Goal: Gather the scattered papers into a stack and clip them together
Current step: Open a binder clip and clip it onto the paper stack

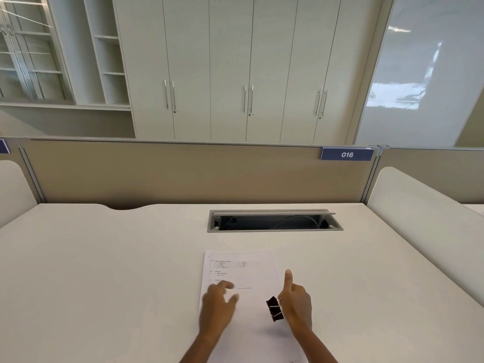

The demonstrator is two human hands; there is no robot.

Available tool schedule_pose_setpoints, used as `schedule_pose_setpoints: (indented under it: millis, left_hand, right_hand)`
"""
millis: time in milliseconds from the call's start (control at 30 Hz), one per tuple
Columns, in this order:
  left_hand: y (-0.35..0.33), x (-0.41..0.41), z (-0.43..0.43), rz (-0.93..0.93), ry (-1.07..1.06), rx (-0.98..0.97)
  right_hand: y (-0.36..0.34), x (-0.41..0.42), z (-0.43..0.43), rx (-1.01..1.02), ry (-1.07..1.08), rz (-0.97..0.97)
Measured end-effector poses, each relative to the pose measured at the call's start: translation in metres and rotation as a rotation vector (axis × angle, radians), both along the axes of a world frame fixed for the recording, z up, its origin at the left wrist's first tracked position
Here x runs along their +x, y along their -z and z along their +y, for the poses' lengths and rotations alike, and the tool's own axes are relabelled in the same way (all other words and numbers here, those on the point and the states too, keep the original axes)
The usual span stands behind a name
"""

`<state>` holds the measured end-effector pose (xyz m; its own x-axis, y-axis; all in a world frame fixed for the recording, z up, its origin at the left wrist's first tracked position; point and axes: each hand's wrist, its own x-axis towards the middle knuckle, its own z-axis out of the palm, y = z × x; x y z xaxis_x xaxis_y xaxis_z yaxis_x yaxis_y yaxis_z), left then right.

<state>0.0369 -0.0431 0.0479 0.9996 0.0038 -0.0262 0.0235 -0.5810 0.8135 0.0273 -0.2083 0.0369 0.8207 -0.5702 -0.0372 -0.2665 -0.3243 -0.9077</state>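
A stack of white printed papers (pixel 246 273) lies flat on the desk in front of me, its near end running out of view. My left hand (pixel 218 307) hovers over the stack's left side, fingers apart and blurred, holding nothing. My right hand (pixel 296 302) is over the right edge of the stack with its thumb pointing up. It grips a black binder clip (pixel 274 307) by the wire handles, and the clip's black body sticks out to the left above the paper.
The white desk (pixel 104 271) has a grey cable box (pixel 273 221) with an open lid just beyond the papers. A beige partition (pixel 183 171) with a blue "016" label closes the back. White side dividers (pixel 424 218) stand left and right.
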Motion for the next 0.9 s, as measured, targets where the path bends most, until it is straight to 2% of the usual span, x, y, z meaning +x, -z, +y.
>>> schedule_pose_setpoints:
  millis: [67, 100, 167, 267, 467, 667, 800, 900]
  left_hand:
    - [0.004, 0.012, 0.016, 0.065, -0.112, 0.286]
    - [0.004, 0.015, 0.022, 0.134, -0.134, 0.359]
    - [0.005, 0.020, 0.029, 0.236, -0.143, 0.418]
    - [0.007, 0.025, 0.029, 0.276, -0.124, 0.423]
    - [0.003, 0.035, 0.022, 0.372, -0.184, 0.241]
    - [-0.003, 0.045, 0.029, 0.484, -0.228, -0.074]
    - [-0.004, 0.051, 0.034, 0.439, -0.260, -0.327]
    - [-0.003, 0.056, 0.035, 0.473, -0.264, -0.443]
  right_hand:
    - [0.007, 0.003, -0.001, -0.026, -0.003, 0.023]
    - [0.010, 0.004, -0.001, -0.040, -0.003, 0.039]
    - [0.019, 0.005, 0.000, -0.080, -0.002, 0.070]
    - [0.029, 0.006, 0.001, -0.148, 0.010, 0.104]
    - [0.034, 0.011, 0.001, -0.207, 0.022, 0.120]
    - [0.036, 0.013, 0.000, -0.230, 0.023, 0.120]
    - [0.040, 0.015, -0.001, -0.239, 0.018, 0.134]
    - [0.040, 0.015, -0.002, -0.234, 0.017, 0.126]
